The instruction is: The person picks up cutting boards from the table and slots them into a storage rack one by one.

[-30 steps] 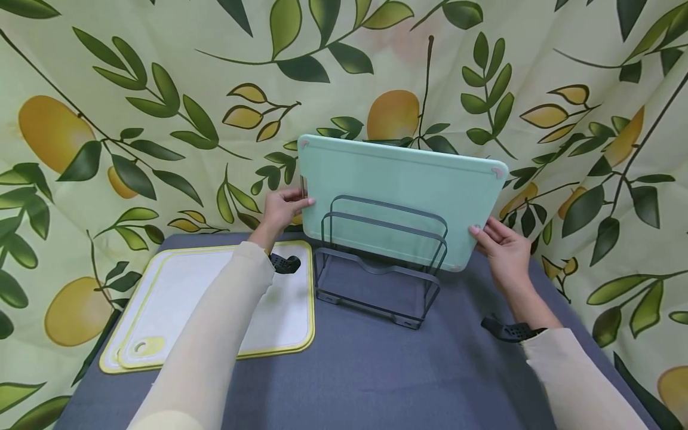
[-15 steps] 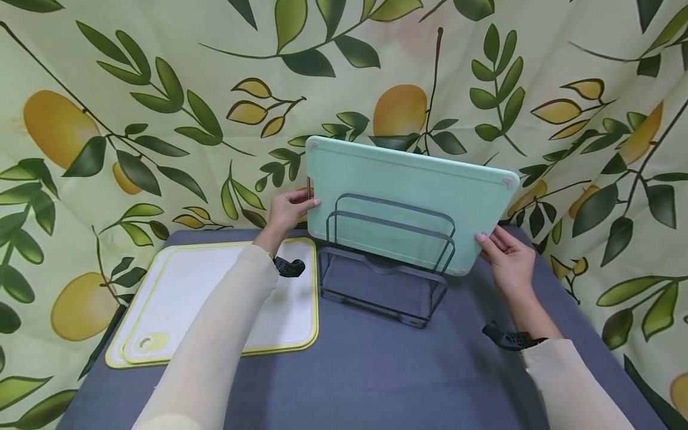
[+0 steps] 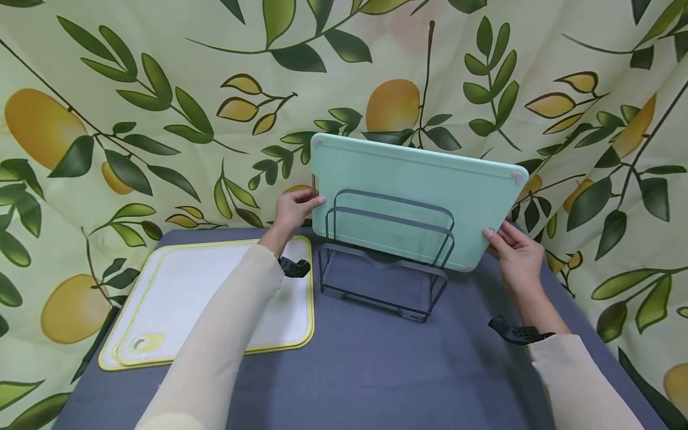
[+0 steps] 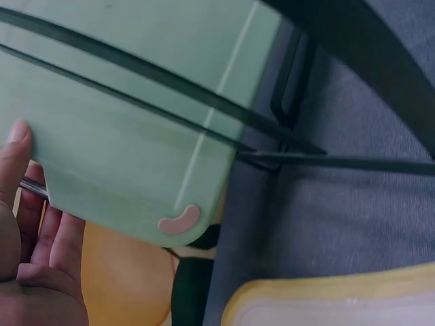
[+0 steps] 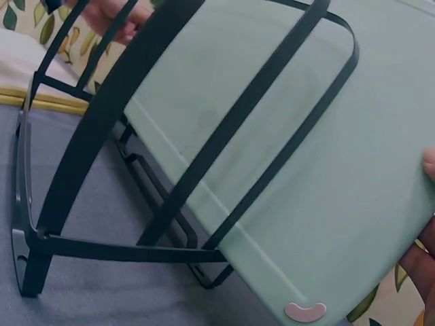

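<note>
The mint-green board (image 3: 408,168) was held with a long edge down just behind the visible loops of the dark wire rack (image 3: 389,219), reaching a little past the rack's left end and further past its right end. Beyond the rack's left end, the left hand (image 3: 292,211) pinched the board's side edge, thumb on the near face and fingers behind, next to a metal rod (image 4: 34,188). Beyond the rack's right end, the right hand (image 3: 517,258) pinched the opposite edge low down, thumb likewise in front. Left of the rack, two white boards (image 3: 188,286) with yellow rims lay overlapping, flat on the grey cloth (image 3: 365,382). The step in hand looked like lining the mint-green board up with the rack's rear. Whether its lower edge touched the rack's base, or sat in a slot there, could not be told. The next move seemed to call for an even grip and a lower edge free of the loops
</note>
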